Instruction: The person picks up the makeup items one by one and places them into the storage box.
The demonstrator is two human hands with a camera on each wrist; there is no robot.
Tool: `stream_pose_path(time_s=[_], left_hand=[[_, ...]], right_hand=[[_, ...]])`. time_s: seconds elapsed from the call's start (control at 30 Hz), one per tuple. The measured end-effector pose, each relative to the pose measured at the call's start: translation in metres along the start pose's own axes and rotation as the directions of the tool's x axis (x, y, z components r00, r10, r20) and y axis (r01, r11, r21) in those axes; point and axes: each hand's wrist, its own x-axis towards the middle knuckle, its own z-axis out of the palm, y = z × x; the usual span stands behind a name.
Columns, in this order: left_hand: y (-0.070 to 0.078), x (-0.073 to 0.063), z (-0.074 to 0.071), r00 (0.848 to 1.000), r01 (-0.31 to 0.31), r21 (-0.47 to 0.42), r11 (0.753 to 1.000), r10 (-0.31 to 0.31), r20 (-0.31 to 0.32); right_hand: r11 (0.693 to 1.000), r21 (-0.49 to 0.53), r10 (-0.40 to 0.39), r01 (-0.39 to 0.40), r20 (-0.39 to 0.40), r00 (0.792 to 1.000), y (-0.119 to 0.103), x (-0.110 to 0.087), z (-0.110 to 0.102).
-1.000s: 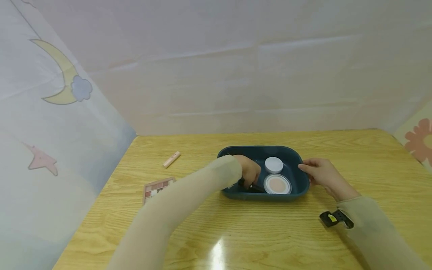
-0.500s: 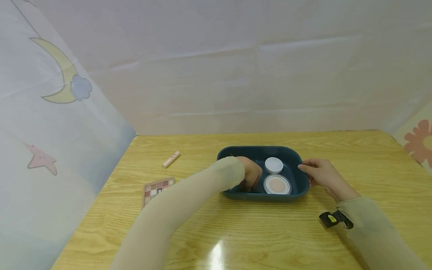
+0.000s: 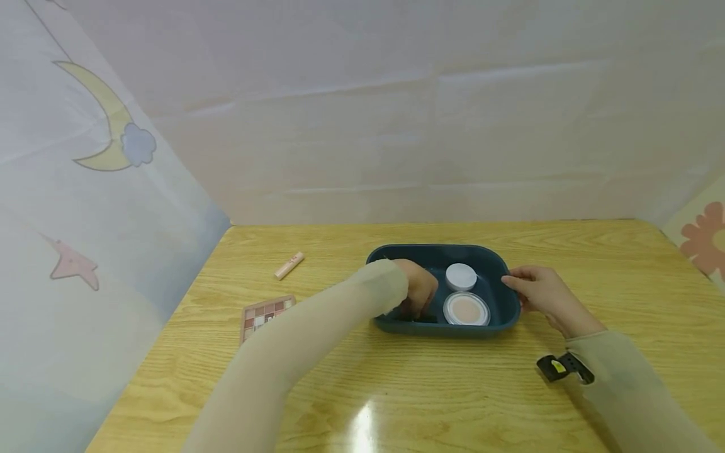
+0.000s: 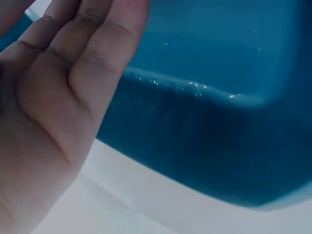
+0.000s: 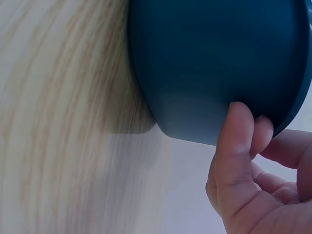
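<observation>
A dark teal basin stands on the wooden table. My left hand reaches down into its left part, fingers pointing at the floor of the basin. A dark slim thing shows beside those fingers; whether they hold it is hidden. In the left wrist view the fingers bend, with their tips out of frame. On the basin's right side sit a white round lid-like piece and, nearer me, a round compact with a beige centre. My right hand pinches the basin's right rim between thumb and fingers.
To the left on the table lie a pale pink tube and an eyeshadow palette, partly behind my left sleeve. A printed cloth hangs along the back of the table. A black strap sits at my right wrist.
The left hand shifts slightly within the basin, and the dark slim thing, plainer a second ago, is now mostly covered. My right hand keeps its grip on the rim.
</observation>
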Motion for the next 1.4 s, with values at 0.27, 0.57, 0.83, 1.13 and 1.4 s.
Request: stream_pose_path(time_s=[0.27, 0.57, 0.83, 1.13, 1.4], left_hand=[[-0.008, 0.002, -0.003, 0.998, -0.054, -0.033, 0.998, 0.053, -0.037], [-0.012, 0.004, -0.001, 0.998, -0.043, -0.055, 0.998, 0.041, -0.038], [-0.009, 0.002, -0.001, 0.999, -0.029, -0.064, 0.998, 0.027, -0.036], [-0.016, -0.004, 0.004, 0.993, -0.036, -0.071, 0.997, 0.028, -0.114], [-0.031, -0.017, 0.006, 0.969, -0.096, -0.043, 0.994, 0.084, -0.233]], right_hand=[[1.000, -0.002, -0.004, 0.004, -0.003, 1.000, -0.001, 0.000, 0.000], [1.000, -0.004, -0.010, 0.010, 0.001, 1.000, 0.000, -0.001, 0.000], [1.000, -0.011, 0.004, -0.004, -0.001, 1.000, -0.001, -0.001, 0.000], [1.000, -0.005, 0.006, -0.006, 0.002, 1.000, -0.001, 0.000, 0.001], [1.000, -0.010, 0.015, -0.015, -0.001, 1.000, -0.001, 0.000, 0.001]])
